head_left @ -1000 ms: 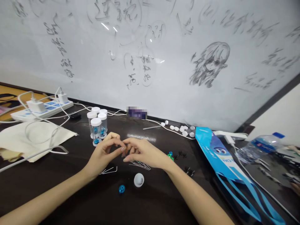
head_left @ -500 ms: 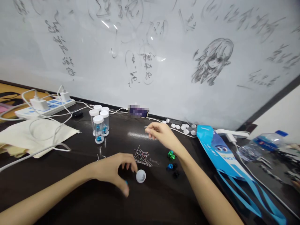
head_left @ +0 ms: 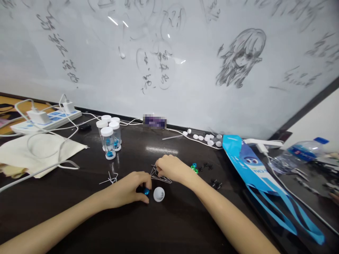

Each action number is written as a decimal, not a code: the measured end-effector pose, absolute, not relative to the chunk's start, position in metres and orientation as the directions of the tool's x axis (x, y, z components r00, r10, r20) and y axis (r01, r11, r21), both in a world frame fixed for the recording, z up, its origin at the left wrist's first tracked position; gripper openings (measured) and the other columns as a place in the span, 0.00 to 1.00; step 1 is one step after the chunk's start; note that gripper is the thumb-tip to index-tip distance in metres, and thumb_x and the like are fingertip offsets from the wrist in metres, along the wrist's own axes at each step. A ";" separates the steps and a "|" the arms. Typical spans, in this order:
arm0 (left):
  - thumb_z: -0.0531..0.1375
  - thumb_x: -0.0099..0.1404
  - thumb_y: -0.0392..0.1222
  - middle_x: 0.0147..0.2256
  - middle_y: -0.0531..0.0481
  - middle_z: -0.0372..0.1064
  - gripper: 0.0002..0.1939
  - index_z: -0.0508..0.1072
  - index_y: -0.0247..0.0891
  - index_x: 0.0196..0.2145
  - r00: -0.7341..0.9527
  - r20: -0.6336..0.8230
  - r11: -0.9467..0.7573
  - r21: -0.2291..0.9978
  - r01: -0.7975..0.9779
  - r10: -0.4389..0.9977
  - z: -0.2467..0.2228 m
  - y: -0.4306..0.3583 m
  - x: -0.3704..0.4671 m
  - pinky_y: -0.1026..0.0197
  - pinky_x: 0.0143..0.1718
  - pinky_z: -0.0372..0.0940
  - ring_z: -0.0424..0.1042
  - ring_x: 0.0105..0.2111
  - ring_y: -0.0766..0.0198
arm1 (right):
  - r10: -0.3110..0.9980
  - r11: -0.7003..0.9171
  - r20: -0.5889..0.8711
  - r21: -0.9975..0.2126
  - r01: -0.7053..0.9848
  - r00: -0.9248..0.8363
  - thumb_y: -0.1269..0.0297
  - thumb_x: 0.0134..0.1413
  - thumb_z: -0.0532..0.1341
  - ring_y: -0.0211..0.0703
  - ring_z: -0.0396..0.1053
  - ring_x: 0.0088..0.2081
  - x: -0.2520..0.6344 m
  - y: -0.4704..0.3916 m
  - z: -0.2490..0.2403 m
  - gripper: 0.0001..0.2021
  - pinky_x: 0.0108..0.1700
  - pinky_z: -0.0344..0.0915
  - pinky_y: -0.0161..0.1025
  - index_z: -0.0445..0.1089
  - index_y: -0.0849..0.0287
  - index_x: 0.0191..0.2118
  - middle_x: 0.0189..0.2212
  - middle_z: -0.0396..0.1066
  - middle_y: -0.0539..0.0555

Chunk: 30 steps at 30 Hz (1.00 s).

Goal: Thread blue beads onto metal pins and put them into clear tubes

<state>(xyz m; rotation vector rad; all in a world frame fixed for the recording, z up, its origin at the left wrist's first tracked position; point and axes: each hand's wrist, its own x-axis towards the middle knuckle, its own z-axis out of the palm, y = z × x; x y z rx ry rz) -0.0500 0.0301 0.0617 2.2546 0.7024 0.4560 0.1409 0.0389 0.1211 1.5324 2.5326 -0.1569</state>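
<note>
My left hand [head_left: 134, 188] is low over the dark table, thumb and fingers curled round a small shiny blue piece [head_left: 146, 191]. Just right of it stands a small white cap [head_left: 159, 194], hollow side up, with something small and shiny inside. My right hand [head_left: 171, 168] reaches down into a heap of thin metal pins [head_left: 164, 180], fingertips pinched together. Whether a pin is between those fingertips is hidden. Several white bent sticks [head_left: 109, 178] lie behind my left wrist. Green and blue shiny pieces [head_left: 194, 168] sit beyond my right forearm, beside small black parts [head_left: 216, 184].
Clear vials with white caps [head_left: 107, 132] stand back left, blue pieces inside. A power strip [head_left: 53, 120], cables and a cream cloth pouch [head_left: 53, 151] lie left. White caps [head_left: 209, 137] line the whiteboard's foot near a phone [head_left: 154, 122]. A blue bag [head_left: 235, 155] and bottle [head_left: 304, 153] are right.
My right hand has come down and toward me to the pins. My left hand has lowered and its fingers have drawn closer round the blue piece. The view has tilted down slightly.
</note>
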 end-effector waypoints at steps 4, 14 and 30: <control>0.67 0.56 0.38 0.28 0.55 0.72 0.09 0.69 0.38 0.30 0.661 0.066 -0.339 0.893 0.295 0.748 0.054 0.031 -0.047 0.61 0.32 0.63 0.71 0.29 0.63 | 0.876 0.454 -0.227 0.087 0.887 -0.426 0.75 0.54 0.60 0.55 0.75 0.39 0.138 0.038 0.117 0.08 0.35 0.64 0.40 0.76 0.66 0.38 0.38 0.77 0.66; 0.65 0.57 0.41 0.32 0.49 0.76 0.07 0.75 0.36 0.34 0.493 0.092 -0.168 0.979 0.112 0.865 0.043 0.035 -0.050 0.58 0.35 0.69 0.74 0.32 0.59 | 0.820 0.510 -0.352 0.091 0.855 -0.451 0.71 0.51 0.59 0.53 0.76 0.34 0.138 0.037 0.120 0.10 0.30 0.63 0.38 0.77 0.65 0.37 0.35 0.78 0.65; 0.64 0.57 0.40 0.33 0.49 0.78 0.07 0.78 0.38 0.34 0.444 0.117 -0.278 0.907 0.317 0.888 0.052 0.033 -0.052 0.59 0.36 0.67 0.74 0.34 0.57 | 0.824 0.536 -0.245 0.049 0.843 -0.510 0.74 0.53 0.56 0.44 0.71 0.28 0.148 0.044 0.125 0.11 0.26 0.52 0.37 0.76 0.63 0.31 0.29 0.76 0.59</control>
